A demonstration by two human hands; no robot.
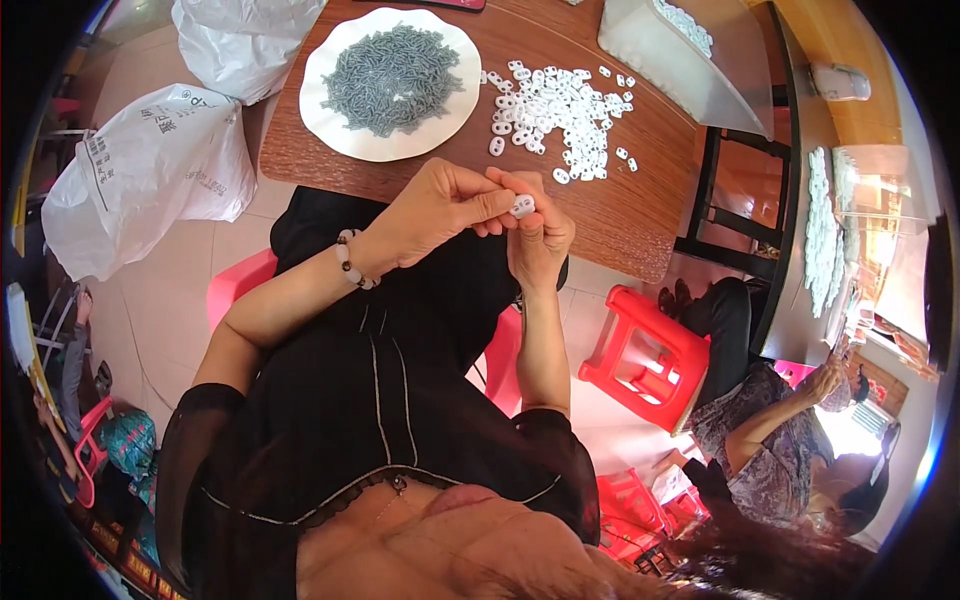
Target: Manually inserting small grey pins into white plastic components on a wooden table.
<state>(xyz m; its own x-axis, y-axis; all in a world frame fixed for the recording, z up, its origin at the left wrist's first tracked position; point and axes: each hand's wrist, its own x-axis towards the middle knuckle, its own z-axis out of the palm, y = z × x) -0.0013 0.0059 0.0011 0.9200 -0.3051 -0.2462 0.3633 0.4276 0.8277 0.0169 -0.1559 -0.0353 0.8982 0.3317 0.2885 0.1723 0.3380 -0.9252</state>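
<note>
Head view. The far side of the small white piece (522, 206) and the tips of several fingers are covered by the hands. Any contents between the left fingertips cannot be made out. A translucent bin (655, 60) and a white bag (240, 45) are cut off by the upper edge of the view.

On the brown table (635, 225), a scalloped white plate (312, 85) bears a heap of grey pins (390, 80). To its right lies a loose spread of white pieces (540, 100). A red stool (650, 365) stands right of the table, near a seated co-worker (765, 440).

The small white piece is rounded, with dark openings in its face. It is located above the wearer's lap, off the table's near edge. The right hand (541, 238) has thumb and fingers clamped on it. The left hand (425, 215) meets its left edge; whether those fingers grip it, I cannot tell.
</note>
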